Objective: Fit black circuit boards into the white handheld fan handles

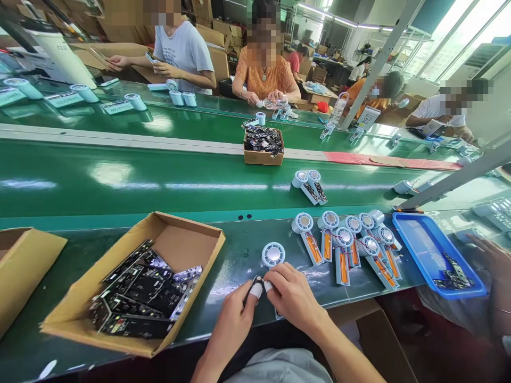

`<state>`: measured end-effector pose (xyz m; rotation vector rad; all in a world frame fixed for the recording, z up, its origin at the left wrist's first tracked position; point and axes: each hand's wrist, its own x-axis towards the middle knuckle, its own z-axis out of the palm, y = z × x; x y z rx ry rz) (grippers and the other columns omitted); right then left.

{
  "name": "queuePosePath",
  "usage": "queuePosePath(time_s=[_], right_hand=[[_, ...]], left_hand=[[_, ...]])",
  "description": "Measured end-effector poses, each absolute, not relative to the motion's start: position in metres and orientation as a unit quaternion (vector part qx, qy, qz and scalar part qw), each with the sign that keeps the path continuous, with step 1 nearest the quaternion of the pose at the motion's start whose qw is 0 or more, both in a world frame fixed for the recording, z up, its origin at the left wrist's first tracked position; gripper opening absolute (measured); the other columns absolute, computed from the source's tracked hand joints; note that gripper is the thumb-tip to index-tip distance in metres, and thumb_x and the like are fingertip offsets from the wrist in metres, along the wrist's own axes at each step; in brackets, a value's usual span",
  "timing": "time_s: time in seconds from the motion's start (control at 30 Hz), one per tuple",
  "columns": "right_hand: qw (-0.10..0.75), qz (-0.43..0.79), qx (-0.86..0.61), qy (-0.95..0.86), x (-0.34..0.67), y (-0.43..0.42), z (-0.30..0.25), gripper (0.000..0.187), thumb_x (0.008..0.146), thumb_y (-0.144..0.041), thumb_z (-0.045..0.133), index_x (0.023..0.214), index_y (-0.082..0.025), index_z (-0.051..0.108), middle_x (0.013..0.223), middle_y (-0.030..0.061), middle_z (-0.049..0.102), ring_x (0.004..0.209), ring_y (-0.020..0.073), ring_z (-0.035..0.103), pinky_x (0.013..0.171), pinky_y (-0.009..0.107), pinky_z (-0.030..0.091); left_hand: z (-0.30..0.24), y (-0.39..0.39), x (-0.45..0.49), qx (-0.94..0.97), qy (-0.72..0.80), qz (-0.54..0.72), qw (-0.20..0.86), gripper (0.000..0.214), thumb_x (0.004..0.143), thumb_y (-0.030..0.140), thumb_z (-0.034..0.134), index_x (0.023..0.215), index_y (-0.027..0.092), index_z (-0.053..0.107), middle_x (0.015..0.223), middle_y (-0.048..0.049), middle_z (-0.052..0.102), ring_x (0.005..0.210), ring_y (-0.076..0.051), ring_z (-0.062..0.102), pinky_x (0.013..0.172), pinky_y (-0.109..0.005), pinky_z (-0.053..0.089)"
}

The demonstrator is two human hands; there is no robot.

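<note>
My left hand (235, 319) and my right hand (293, 295) meet at the near edge of the green workbench (239, 250). Both pinch a small pale-blue fan part (273, 255) whose round head lies on the bench just beyond my fingertips. A thin black circuit board (254, 283) sits between my taped fingertips, over the fan's handle. My right hand covers most of the handle. A cardboard box (136, 282) with several black circuit boards lies left of my hands.
Several fan halves with orange batteries (347, 244) lie to the right, beside a blue tray (435, 255). Two more fans (309, 183) and a small box of boards (263, 146) rest on the conveyor belt. Other people work across the line; another person's hand (495, 266) is at far right.
</note>
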<state>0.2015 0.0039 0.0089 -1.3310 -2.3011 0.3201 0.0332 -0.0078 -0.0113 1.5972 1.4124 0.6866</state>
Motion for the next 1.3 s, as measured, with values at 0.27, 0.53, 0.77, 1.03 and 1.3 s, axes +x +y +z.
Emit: queuePosePath(time_s=[0.27,0.53,0.77,1.03,1.3], right_hand=[[0.163,0.074,-0.486,-0.855,0.197,0.003,0.018,0.013,0.086,-0.005,0.064,0.089,-0.018,0.064,0.085,0.0037,0.065,0.076,0.0202,0.059,0.065,0.029,0.044],[0.229,0.173,-0.455,-0.843,0.208,0.008,0.008,0.026,0.094,-0.004,0.052,0.112,-0.018,0.066,0.099,0.0073,0.068,0.087,0.0207,0.063,0.076,0.029,0.052],[0.305,0.238,-0.44,-0.81,0.211,0.01,-0.003,0.029,0.099,-0.01,0.046,0.109,-0.021,0.071,0.096,0.0077,0.069,0.088,0.0203,0.064,0.079,0.031,0.054],[0.352,0.319,-0.473,-0.742,0.222,-0.003,0.013,0.019,0.098,-0.018,0.055,0.106,-0.022,0.072,0.103,0.0075,0.071,0.095,0.0192,0.069,0.084,0.03,0.056],[0.245,0.302,-0.476,-0.789,0.243,-0.023,0.022,0.048,0.09,-0.004,0.05,0.131,-0.026,0.062,0.112,0.008,0.062,0.1,0.02,0.064,0.088,0.033,0.054]], left_hand=[[-0.011,-0.008,0.027,0.743,0.548,0.225,0.311,0.026,0.093,0.02,0.029,0.076,0.026,0.049,0.071,-0.0034,0.064,0.063,-0.023,0.063,0.058,-0.031,0.041],[-0.009,0.0,0.012,0.768,0.495,0.189,0.36,0.028,0.097,0.022,0.031,0.083,0.024,0.055,0.077,-0.0043,0.068,0.073,-0.024,0.066,0.064,-0.032,0.043],[-0.01,0.004,0.012,0.764,0.471,0.193,0.396,0.029,0.097,0.025,0.032,0.08,0.024,0.056,0.077,-0.0032,0.069,0.071,-0.022,0.065,0.064,-0.031,0.044],[-0.011,-0.002,0.018,0.68,0.555,0.252,0.407,0.036,0.094,0.035,0.031,0.105,0.021,0.063,0.086,-0.0083,0.074,0.08,-0.025,0.071,0.074,-0.036,0.053],[-0.006,-0.008,0.015,0.646,0.573,0.238,0.445,0.055,0.097,0.037,0.027,0.143,0.017,0.049,0.063,0.0004,0.065,0.057,-0.022,0.062,0.067,-0.033,0.051]])
